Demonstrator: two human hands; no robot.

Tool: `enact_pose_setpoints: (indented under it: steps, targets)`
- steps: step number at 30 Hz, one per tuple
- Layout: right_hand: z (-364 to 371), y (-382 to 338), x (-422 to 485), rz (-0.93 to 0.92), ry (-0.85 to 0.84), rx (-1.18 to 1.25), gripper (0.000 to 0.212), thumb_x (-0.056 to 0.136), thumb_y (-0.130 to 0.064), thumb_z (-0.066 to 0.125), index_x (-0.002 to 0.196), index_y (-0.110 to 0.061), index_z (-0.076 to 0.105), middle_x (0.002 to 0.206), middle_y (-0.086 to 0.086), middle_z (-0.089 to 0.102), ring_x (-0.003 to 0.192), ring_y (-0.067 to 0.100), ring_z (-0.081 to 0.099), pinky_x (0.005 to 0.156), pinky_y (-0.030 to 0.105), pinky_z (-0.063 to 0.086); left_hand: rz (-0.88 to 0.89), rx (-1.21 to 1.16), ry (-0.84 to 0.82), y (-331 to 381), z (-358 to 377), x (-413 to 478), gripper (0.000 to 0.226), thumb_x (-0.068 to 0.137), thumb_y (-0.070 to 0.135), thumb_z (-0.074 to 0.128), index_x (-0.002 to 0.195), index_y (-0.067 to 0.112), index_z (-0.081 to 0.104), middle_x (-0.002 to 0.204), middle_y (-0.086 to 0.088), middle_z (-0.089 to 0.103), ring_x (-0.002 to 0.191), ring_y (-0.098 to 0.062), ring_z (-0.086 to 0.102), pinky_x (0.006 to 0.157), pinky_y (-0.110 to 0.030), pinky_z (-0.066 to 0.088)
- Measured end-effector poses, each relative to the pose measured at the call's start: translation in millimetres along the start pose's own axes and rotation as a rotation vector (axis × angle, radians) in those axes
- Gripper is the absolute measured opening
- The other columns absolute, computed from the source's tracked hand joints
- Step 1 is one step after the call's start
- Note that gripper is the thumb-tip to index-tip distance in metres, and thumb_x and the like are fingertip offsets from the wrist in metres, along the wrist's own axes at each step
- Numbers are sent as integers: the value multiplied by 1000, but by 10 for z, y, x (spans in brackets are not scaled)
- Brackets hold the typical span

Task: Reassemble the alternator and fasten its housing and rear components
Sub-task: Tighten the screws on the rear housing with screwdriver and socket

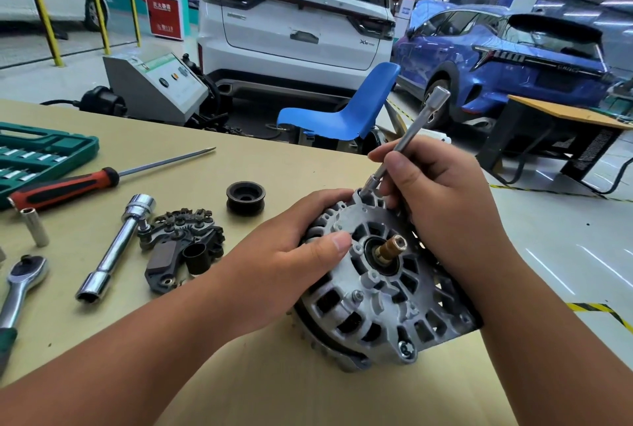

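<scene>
The silver alternator point(373, 292) lies on the beige table point(239, 374) with its rear face up and its copper slip-ring shaft pointing at me. My left hand point(291, 251) grips its left rim, thumb pressed on the rear housing. My right hand point(442, 199) holds a slim chrome extension bar point(411, 137) that slants up to the right. A small socket at its lower tip sits on a bolt at the housing's top edge. The black rectifier and regulator plate point(181, 247) lies loose on the table to the left. A black pulley point(245, 197) stands behind it.
On the left lie a chrome tube wrench point(116, 247), a red-handled screwdriver point(68, 187), a loose socket point(34, 227), a ratchet point(20, 285) and a green tool case point(37, 155). The table's right edge runs just beside the alternator. A blue chair point(346, 107) stands behind.
</scene>
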State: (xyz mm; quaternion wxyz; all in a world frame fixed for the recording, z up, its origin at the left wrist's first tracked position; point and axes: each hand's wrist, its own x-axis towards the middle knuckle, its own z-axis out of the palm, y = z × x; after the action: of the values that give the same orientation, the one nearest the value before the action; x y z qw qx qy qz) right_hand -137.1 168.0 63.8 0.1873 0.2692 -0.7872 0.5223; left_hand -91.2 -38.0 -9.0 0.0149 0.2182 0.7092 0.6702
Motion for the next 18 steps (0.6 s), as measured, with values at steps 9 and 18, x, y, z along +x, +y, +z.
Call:
enact_pose_setpoints:
  steps: [9, 18]
  targets:
    - [7, 21, 10, -16, 25, -31, 14, 99, -25, 71, 86, -21, 66, 69, -2, 69, 58, 11, 64, 59, 22, 51, 8, 5, 15, 20, 15, -6, 49, 93, 49, 65, 141, 50, 60, 138, 6, 72, 131, -21, 68, 112, -59, 51]
    - [21, 1, 10, 9, 13, 41, 14, 101, -17, 66, 94, -26, 74, 71, 0, 68, 64, 17, 65, 60, 26, 53, 3, -5, 22, 13, 17, -6, 51, 92, 48, 65, 143, 47, 60, 138, 4, 72, 131, -22, 68, 112, -59, 51]
